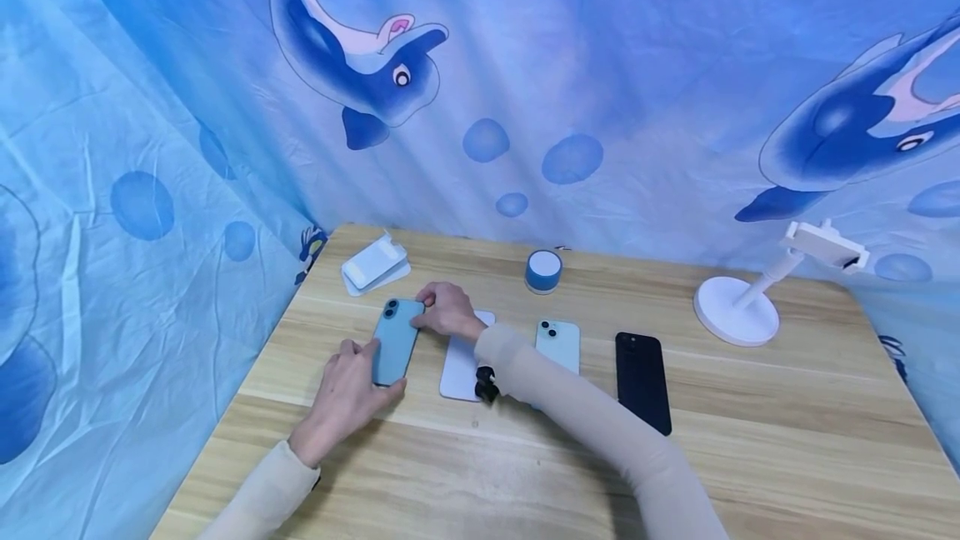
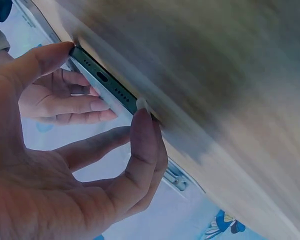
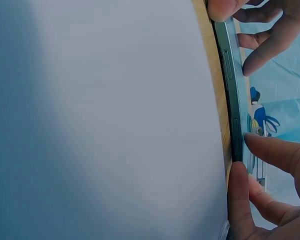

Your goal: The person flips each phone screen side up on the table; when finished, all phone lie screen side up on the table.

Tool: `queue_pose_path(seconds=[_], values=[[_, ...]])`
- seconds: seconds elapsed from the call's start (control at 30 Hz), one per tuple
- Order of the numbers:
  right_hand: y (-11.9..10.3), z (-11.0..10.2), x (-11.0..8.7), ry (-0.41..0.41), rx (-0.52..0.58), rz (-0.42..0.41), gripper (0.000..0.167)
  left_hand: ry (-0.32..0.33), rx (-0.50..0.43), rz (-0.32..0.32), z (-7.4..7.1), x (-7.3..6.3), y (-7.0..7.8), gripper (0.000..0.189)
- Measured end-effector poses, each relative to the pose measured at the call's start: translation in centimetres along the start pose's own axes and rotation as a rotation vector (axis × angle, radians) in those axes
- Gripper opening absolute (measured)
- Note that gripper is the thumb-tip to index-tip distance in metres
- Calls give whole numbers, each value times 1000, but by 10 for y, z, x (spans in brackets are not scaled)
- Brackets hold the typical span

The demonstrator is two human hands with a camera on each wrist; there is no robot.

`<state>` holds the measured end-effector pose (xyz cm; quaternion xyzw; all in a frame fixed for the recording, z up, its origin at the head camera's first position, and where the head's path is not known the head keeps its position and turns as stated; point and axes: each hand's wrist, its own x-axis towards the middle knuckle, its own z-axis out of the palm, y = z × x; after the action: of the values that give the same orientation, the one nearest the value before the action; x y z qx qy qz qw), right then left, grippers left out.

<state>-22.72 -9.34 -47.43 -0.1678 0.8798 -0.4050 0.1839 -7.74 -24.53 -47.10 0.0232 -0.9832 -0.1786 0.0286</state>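
Observation:
A light-blue phone lies back up on the left part of the table, its two lenses at the far end. My left hand holds its near end, thumb at one corner and fingertips on the opposite edge. In the left wrist view the phone's bottom edge with its port shows between thumb and fingers. My right hand pinches the far right edge. The right wrist view shows the side buttons on the phone's edge, with both hands' fingertips on it.
Right of the phone lie a white flat rectangle, partly under my right forearm, a pale phone and a black phone. Behind stand a blue cylinder, white flat items and a white phone stand. A blue curtain surrounds the table.

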Motion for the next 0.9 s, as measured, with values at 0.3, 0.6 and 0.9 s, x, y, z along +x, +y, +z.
queue_pose_path(seconds=[0.3, 0.6, 0.9], values=[[2, -4, -3, -14, 176, 22, 37, -52, -22, -26, -5, -2, 1, 75], [6, -13, -4, -61, 413, -19, 42, -123, -131, 6, -17, 0, -3, 66], [11, -13, -8, -116, 538, -87, 46, -156, -347, 14, -24, -5, -11, 56]])
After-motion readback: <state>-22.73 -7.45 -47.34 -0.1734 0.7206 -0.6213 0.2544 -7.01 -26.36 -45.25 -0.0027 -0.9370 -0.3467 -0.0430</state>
